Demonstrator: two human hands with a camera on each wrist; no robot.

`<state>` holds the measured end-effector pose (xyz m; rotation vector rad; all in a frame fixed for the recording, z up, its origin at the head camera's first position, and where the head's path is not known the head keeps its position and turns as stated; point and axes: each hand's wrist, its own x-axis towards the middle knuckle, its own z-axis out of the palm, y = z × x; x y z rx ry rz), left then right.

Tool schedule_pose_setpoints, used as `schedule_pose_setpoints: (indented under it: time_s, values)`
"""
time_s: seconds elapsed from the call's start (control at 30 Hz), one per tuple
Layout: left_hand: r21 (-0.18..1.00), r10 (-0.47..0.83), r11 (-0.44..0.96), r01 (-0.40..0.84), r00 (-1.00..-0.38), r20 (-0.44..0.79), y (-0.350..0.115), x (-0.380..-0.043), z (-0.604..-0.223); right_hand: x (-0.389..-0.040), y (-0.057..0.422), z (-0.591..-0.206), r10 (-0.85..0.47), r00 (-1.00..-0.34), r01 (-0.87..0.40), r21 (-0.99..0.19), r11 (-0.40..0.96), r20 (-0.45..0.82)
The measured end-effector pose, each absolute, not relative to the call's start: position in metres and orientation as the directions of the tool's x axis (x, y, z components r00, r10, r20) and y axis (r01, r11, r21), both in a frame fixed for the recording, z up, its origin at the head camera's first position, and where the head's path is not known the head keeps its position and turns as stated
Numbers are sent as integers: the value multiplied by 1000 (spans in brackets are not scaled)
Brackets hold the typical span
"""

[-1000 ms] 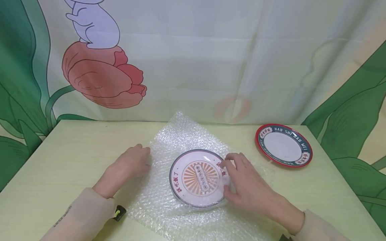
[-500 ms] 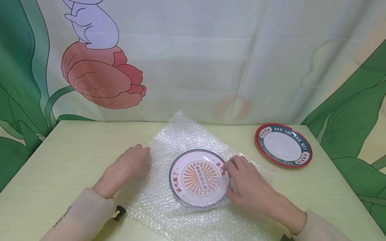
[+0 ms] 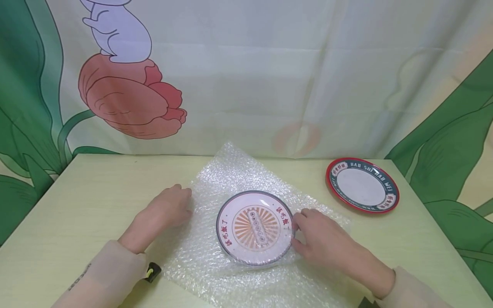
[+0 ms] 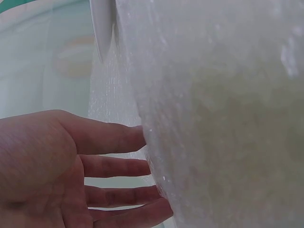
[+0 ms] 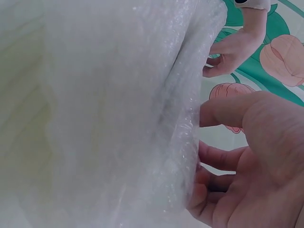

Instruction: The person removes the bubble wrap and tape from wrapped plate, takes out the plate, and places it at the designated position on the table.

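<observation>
Right hand (image 3: 321, 241) is sliding off the sunburst plate (image 3: 255, 227) to its right rim, fingers curling and touching the bubble wrap (image 3: 231, 171) there. Left hand (image 3: 165, 209) is resting on the wrap's left edge, fingers straight, slightly spread. Plate is sitting mid-sheet on the table (image 3: 77, 205); red-rimmed plate (image 3: 362, 185) well apart.

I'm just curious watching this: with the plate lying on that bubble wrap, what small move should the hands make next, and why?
Probably the right hand lifts the bubble wrap edge over the sunburst plate. The plate lies flat mid-sheet, uncovered; that hand's fingers touch the wrap beside its rim, while the left hand rests on the opposite edge.
</observation>
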<state>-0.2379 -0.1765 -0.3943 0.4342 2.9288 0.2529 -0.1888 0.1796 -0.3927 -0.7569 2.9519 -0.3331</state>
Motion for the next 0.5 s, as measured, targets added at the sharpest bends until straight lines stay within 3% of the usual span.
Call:
schedule_pose_setpoints:
  time_s: [0.5]
  values:
    - [190, 303, 943, 274, -942, -146, -177, -239, -394, -192, 179, -392, -435, -896, -389, -316, 866, -90]
